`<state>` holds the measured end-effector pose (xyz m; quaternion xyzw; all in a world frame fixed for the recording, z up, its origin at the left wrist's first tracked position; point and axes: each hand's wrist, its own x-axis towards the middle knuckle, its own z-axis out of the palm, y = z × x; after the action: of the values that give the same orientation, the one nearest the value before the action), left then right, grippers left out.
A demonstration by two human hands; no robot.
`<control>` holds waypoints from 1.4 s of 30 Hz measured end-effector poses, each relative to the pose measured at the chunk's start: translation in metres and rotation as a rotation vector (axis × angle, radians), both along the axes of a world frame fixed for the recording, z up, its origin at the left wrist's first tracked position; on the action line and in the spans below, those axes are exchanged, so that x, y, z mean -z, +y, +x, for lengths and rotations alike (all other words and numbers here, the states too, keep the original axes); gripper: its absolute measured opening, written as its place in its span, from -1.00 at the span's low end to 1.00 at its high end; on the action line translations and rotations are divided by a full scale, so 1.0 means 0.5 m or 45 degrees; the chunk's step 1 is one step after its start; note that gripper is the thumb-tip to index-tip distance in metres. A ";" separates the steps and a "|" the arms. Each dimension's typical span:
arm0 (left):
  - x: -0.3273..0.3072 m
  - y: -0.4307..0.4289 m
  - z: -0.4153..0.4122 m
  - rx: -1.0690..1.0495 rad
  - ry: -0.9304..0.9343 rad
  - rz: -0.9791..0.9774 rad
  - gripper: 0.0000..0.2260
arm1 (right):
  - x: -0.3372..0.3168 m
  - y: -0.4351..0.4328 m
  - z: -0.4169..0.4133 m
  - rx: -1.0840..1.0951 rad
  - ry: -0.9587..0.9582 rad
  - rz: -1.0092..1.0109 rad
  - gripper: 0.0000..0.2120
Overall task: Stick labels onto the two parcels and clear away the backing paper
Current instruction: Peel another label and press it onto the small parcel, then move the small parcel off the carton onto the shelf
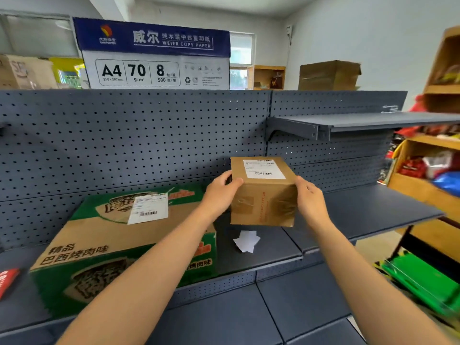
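Both hands grasp the small brown parcel (263,195) by its sides: left hand (221,192) with the thumb over the top edge, right hand (310,199) flat-fingered round the far side. It sits over the grey shelf (373,207); whether its base touches I cannot tell. Its shipping label (263,168) is on top, and the green carton (124,245) to the left has its label (148,209) too, so I judge sticking is done.

Set the parcel down level, label up, beside the white backing paper (246,241) lying just in front of it, not on it, then gather every scrap.

Both labels show barcodes, their text too small to read. The green carton reads "精品 巴西烤肉味". The copy paper box (154,53) above reads "WEIER COPY PAPER", "A4", "70 g/m²", "8", "500". Red print on the parcel's front is too blurred to read.
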<state>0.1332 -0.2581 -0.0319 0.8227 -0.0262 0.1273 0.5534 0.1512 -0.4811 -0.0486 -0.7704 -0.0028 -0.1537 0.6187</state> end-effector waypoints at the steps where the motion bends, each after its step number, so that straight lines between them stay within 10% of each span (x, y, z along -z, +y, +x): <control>1: 0.004 -0.017 0.009 0.033 0.030 -0.010 -0.59 | 0.006 -0.019 0.009 0.020 0.010 0.018 -0.64; 14: 0.142 -0.190 0.120 0.241 0.447 -0.238 -0.70 | 0.152 -0.191 0.106 0.157 0.239 0.071 -0.57; 22: 0.147 -0.176 0.128 0.156 0.420 -0.131 -0.63 | 0.159 -0.178 0.114 0.299 0.052 -0.352 -0.62; 42: 0.006 0.259 -0.084 -0.172 0.151 0.118 -0.62 | 0.017 0.288 0.009 -0.197 -0.227 -0.464 -0.60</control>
<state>0.0912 -0.1284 -0.0349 0.8534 0.0561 0.1141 0.5056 0.1556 -0.3371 -0.0572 -0.8503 -0.1442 -0.1704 0.4766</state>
